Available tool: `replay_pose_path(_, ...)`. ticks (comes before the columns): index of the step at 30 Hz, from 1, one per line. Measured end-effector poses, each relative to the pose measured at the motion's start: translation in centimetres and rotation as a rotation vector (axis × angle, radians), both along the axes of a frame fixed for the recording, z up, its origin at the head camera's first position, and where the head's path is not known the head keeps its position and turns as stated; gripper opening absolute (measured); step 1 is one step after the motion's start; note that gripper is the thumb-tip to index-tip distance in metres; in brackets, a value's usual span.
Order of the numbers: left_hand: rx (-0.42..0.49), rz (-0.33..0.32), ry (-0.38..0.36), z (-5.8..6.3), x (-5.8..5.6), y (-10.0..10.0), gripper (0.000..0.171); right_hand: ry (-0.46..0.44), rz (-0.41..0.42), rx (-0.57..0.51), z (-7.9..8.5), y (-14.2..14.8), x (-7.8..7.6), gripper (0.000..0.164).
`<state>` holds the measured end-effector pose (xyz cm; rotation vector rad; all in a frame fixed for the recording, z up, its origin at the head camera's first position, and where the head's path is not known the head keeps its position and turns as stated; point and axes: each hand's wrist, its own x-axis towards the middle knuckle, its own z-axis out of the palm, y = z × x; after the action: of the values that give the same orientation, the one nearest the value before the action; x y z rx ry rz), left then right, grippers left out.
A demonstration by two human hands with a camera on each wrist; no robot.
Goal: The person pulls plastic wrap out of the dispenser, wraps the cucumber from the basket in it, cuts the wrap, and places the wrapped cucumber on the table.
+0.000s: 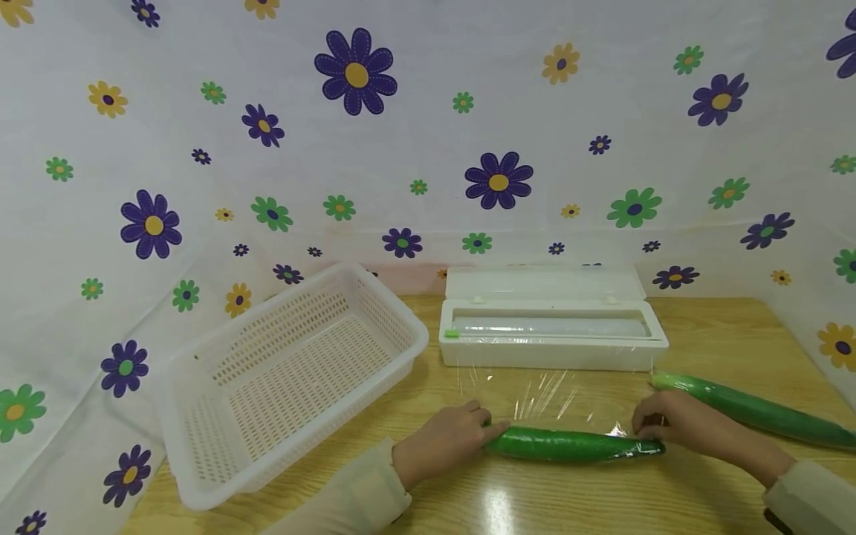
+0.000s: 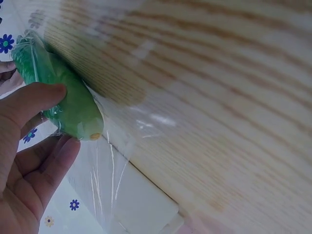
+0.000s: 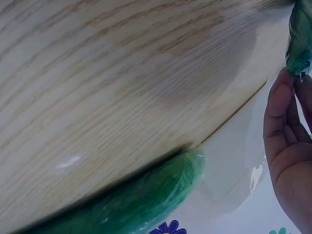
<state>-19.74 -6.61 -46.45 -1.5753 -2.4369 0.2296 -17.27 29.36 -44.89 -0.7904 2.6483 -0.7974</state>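
Observation:
A green cucumber (image 1: 558,444) lies crosswise near the front of the table, with clear plastic wrap (image 1: 545,394) around it. That film stretches back to a white dispenser box (image 1: 555,353). At the cucumber's left end, my left hand (image 1: 451,438) grips it between thumb and fingers; the left wrist view shows the thumb (image 2: 41,100) on top of the film-covered skin. My right hand (image 1: 678,423) is at the other end, its fingertips pinching the film by the dark tip. In the right wrist view this tip (image 3: 300,48) appears above the fingers (image 3: 280,100).
A second cucumber (image 1: 762,407), film-covered, lies to the right beyond my right hand. A white perforated basket (image 1: 294,386) stands on the left. The dispenser's lid (image 1: 545,284) is raised, showing the film roll (image 1: 548,327). A flowered cloth (image 1: 428,148) hangs behind the table.

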Motion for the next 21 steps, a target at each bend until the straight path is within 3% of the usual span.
replay_pose_path(10, 0.010, -0.004, -0.028, -0.1, -0.1, 0.2, 0.040, -0.163, -0.009, -0.091, -0.1, 1.0, 0.5, 0.016)
replay_pose_path(13, 0.002, 0.004, -0.040, 0.0, -0.1, 0.1, 0.041, -0.133, 0.009, -0.100, -0.3, 1.1, 0.7, 0.027)
replay_pose_path(16, -0.009, 0.018, -0.060, 0.0, -0.3, 0.1, 0.043, -0.048, 0.032, -0.079, -0.8, 0.8, 1.0, 0.033)
replay_pose_path(21, -0.004, 0.038, -0.121, -0.1, -0.7, 0.0, 0.044, 0.070, 0.034, 0.005, -1.2, 0.4, 1.2, 0.027)
